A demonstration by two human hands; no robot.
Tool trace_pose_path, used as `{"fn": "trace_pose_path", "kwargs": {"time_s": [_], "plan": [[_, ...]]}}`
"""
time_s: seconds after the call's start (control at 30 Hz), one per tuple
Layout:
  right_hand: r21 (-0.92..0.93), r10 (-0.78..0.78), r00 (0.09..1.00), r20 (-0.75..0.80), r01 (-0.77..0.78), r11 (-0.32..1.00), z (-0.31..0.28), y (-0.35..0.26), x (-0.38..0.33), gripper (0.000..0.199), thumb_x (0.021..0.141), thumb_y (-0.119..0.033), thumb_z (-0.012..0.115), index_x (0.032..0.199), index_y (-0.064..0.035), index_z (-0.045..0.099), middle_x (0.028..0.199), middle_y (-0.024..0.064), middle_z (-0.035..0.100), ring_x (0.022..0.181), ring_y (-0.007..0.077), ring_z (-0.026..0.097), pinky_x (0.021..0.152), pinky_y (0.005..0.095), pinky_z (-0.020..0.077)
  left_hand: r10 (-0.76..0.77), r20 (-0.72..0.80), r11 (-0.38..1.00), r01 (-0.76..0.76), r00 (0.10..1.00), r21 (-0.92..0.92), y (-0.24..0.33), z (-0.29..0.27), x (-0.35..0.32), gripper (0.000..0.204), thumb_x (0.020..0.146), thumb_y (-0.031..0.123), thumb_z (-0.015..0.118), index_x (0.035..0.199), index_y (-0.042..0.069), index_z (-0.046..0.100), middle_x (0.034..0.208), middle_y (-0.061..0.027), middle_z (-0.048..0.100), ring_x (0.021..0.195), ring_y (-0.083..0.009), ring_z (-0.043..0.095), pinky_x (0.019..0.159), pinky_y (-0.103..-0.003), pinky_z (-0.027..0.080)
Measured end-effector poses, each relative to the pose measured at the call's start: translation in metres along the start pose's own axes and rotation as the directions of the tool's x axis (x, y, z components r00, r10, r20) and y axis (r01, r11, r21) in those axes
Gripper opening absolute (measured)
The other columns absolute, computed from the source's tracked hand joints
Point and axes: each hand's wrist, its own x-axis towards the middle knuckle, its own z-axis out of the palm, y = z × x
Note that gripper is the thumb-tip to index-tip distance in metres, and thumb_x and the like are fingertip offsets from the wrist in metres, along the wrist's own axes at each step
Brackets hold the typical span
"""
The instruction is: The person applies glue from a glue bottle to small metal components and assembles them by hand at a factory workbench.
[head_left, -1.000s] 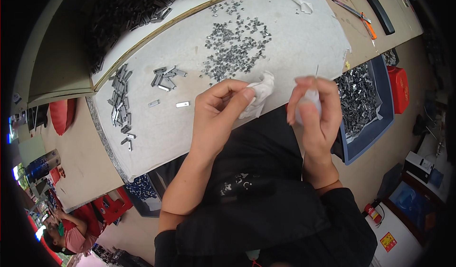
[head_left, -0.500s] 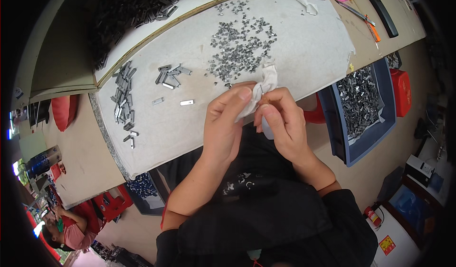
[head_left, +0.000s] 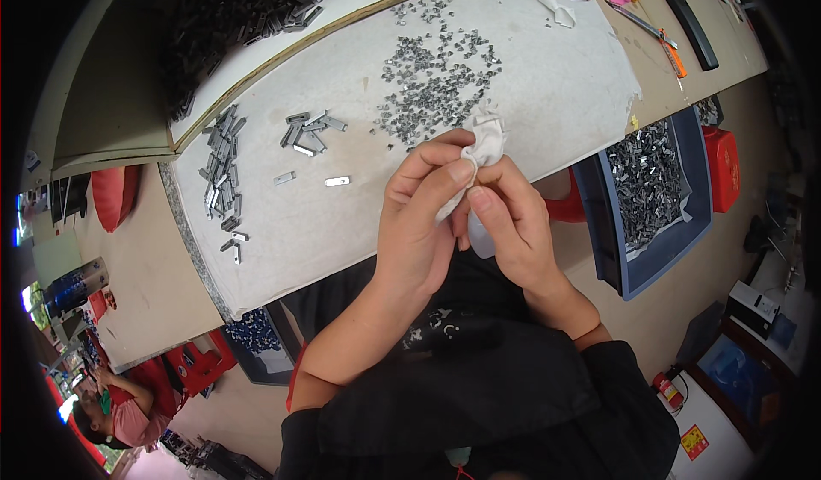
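Close to the table's near edge, my left hand (head_left: 421, 219) pinches a crumpled white cloth (head_left: 487, 141) between thumb and fingers. My right hand (head_left: 516, 228) is closed against the cloth's other side, with thumb and fingertips pressed together. Below the right fingers a pale, translucent piece (head_left: 481, 239) shows in part; what it is I cannot make out. Beyond the hands, many tiny grey metal pieces (head_left: 428, 87) lie spread over the white-covered table (head_left: 547, 78). Small rectangular metal parts (head_left: 310, 129) lie to the left, with a single shiny one (head_left: 338, 182) nearer my left hand.
More rectangular parts (head_left: 224, 159) form a row at the table's left end. Dark parts are heaped (head_left: 248, 14) at the back left. On the right stand a blue bin (head_left: 637, 279) of metal parts and a red container (head_left: 723, 168). An orange-handled tool (head_left: 674, 59) lies far right.
My left hand has shifted slightly right and up, its fingers now further over the cloth. The cloth is bunched more tightly between the hands.
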Motion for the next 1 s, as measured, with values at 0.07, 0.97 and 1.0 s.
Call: {"fn": "trace_pose_path", "kwargs": {"time_s": [0.07,0.97,1.0], "plan": [[-0.05,0.0,0.999,0.042,0.002,0.999,-0.002,-0.002,0.0,0.015,0.089,-0.014,0.043,0.086,-0.0009,0.048,0.059,0.0042,0.051,0.05,0.008,0.049,0.047,0.0209,0.0395,-0.006,0.009,0.999,0.006,1.0,-0.041,0.004,0.004,0.0,0.008,0.08,0.01,0.056,0.083,0.003,0.057,0.102,-0.0069,0.053,0.072,-0.0099,0.052,0.051,-0.022,0.044],[0.374,0.039,0.999,-0.037,-0.023,0.927,-0.039,-0.006,-0.016,0.019,0.092,-0.02,0.038,0.089,-0.0014,0.044,0.062,0.009,0.052,0.048,0.0123,0.05,0.048,0.0218,0.0402,-0.009,0.205,0.838,-0.105,0.979,0.536,-0.031,0.066,0.115,0.018,0.079,0.016,0.062,0.09,0.001,0.06,0.079,-0.003,0.06,0.072,-0.0085,0.054,0.069,-0.02,0.042],[0.369,0.038,0.999,-0.037,-0.022,0.929,-0.041,-0.006,-0.017,0.019,0.092,-0.02,0.038,0.089,-0.0014,0.044,0.062,0.009,0.052,0.048,0.0123,0.05,0.048,0.0218,0.0402,-0.008,0.209,0.84,-0.107,0.978,0.533,-0.034,0.069,0.12,0.018,0.079,0.016,0.062,0.09,0.001,0.06,0.079,-0.003,0.06,0.072,-0.0085,0.054,0.069,-0.02,0.042]]}}
